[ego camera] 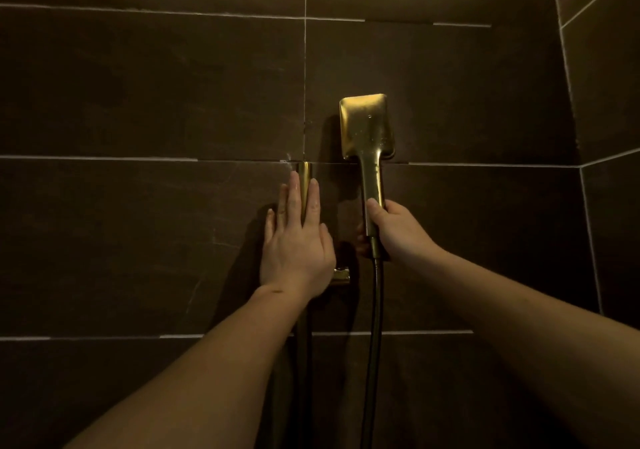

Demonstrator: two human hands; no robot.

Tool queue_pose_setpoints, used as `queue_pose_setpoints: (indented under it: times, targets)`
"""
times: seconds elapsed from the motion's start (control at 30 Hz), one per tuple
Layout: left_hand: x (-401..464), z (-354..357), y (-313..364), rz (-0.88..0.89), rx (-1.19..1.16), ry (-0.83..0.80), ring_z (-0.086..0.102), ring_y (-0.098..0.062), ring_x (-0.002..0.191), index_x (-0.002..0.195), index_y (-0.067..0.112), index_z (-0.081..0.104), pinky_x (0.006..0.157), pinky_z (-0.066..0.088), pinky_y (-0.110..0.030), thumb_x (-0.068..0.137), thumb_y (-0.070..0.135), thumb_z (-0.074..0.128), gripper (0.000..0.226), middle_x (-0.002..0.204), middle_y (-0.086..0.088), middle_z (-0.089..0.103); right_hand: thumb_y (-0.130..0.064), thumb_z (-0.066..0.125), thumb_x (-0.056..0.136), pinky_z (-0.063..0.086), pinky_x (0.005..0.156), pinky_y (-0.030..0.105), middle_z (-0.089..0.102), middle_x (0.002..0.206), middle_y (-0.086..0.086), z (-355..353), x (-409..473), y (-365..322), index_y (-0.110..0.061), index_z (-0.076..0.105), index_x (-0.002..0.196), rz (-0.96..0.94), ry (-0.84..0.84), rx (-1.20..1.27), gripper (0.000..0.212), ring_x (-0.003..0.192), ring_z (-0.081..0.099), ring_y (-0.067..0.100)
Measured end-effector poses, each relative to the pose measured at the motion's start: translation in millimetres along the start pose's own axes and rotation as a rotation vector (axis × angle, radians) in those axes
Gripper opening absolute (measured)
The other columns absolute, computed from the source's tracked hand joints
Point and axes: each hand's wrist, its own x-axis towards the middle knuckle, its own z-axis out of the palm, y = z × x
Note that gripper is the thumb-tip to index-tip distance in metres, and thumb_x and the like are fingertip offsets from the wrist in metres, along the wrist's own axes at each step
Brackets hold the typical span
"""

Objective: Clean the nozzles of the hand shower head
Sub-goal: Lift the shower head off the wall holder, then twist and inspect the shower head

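A gold hand shower head (367,126) with a square face stands upright in front of the dark tiled wall, its smooth back towards me; the nozzles are hidden. My right hand (394,232) grips its handle near the bottom, where a dark hose (374,327) hangs down. My left hand (296,240) lies flat with fingers spread over the gold wall rail (305,178), to the left of the shower head. A small gold bracket (341,275) pokes out beside my left wrist.
Dark brown wall tiles (138,84) with pale grout lines fill the view. A side wall (609,102) meets it at a corner on the right. The lower part of the rail runs down in shadow below my left arm.
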Motion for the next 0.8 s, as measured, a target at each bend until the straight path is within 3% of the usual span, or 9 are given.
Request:
queue_pose_setpoints:
  times: [0.17, 0.33, 0.43, 0.57, 0.67, 0.73, 0.8]
  targets:
    - [-1.9, -2.9, 1.4, 0.008, -0.002, 0.013, -0.011, -0.019, 0.158, 0.164, 0.025, -0.007, 0.128, 0.009, -0.049, 0.103, 0.045, 0.028, 0.073, 0.170, -0.002, -0.025, -0.035, 0.040, 0.103, 0.053, 0.055, 0.021, 0.065, 0.085, 0.001, -11.6, -48.0, 47.5, -0.019, 0.058, 0.105, 0.061, -0.022, 0.009, 0.025, 0.070, 0.066, 0.011]
    - [-26.9, -12.0, 8.1, 0.003, -0.060, -0.029, -0.002, -0.018, 0.158, 0.165, 0.024, 0.005, 0.128, 0.007, -0.045, 0.107, 0.040, 0.033, 0.067, 0.173, -0.003, -0.015, -0.031, 0.043, 0.102, 0.056, 0.063, 0.025, 0.071, 0.089, 0.004, -7.5, -124.5, 118.6, -0.020, 0.065, 0.105, 0.220, -0.020, 0.098, 0.025, 0.077, 0.070, 0.013]
    - [-74.3, -20.8, 6.2, 0.018, -0.146, -0.099, -0.007, -0.015, 0.158, 0.164, 0.029, 0.018, 0.128, 0.002, -0.045, 0.107, 0.034, 0.041, 0.061, 0.174, -0.001, -0.004, -0.032, 0.045, 0.101, 0.053, 0.055, 0.017, 0.072, 0.084, 0.000, -3.0, -173.1, 154.3, -0.019, 0.066, 0.103, 0.335, -0.023, 0.142, 0.025, 0.070, 0.070, 0.009]
    - [-182.0, -28.9, -3.4, -0.054, -0.213, -0.247, -0.010, -0.012, 0.158, 0.157, 0.040, 0.035, 0.122, 0.005, -0.044, 0.099, 0.031, 0.052, 0.061, 0.173, 0.007, 0.010, -0.044, 0.052, 0.093, 0.054, 0.064, 0.026, 0.073, 0.089, 0.001, 6.5, -239.9, 192.2, -0.022, 0.065, 0.106, 0.450, -0.055, 0.176, 0.028, 0.076, 0.071, 0.014]
    - [-283.8, -28.2, 4.1, -0.280, -0.449, -0.354, 0.030, -0.015, 0.148, 0.140, 0.029, 0.059, 0.119, 0.029, -0.039, 0.098, 0.029, 0.056, 0.042, 0.151, 0.005, 0.048, -0.051, 0.055, 0.084, 0.056, 0.067, 0.026, 0.075, 0.092, 0.002, 19.4, -298.4, 214.4, -0.032, 0.070, 0.099, 0.453, -0.049, 0.188, 0.028, 0.084, 0.072, 0.017]
    - [-348.3, -22.2, 14.6, -0.543, -0.605, -0.559, 0.054, -0.018, 0.129, 0.129, 0.023, 0.065, 0.109, 0.045, -0.038, 0.099, 0.030, 0.065, 0.031, 0.130, 0.001, 0.062, -0.043, 0.061, 0.090, 0.056, 0.073, 0.026, 0.075, 0.101, 0.000, 32.0, -340.6, 229.2, -0.036, 0.070, 0.103, 0.490, -0.110, 0.198, 0.017, 0.094, 0.072, 0.017]
    - [-395.2, -18.7, 30.4, -0.894, -0.791, -0.863, 0.061, -0.018, 0.122, 0.138, 0.021, 0.061, 0.107, 0.049, -0.040, 0.091, 0.052, 0.070, 0.056, 0.130, 0.000, 0.064, -0.026, 0.067, 0.090, 0.056, 0.074, 0.021, 0.074, 0.104, -0.007, 45.0, -378.0, 246.8, -0.043, 0.067, 0.106, 0.516, -0.181, 0.153, 0.023, 0.098, 0.070, 0.011]
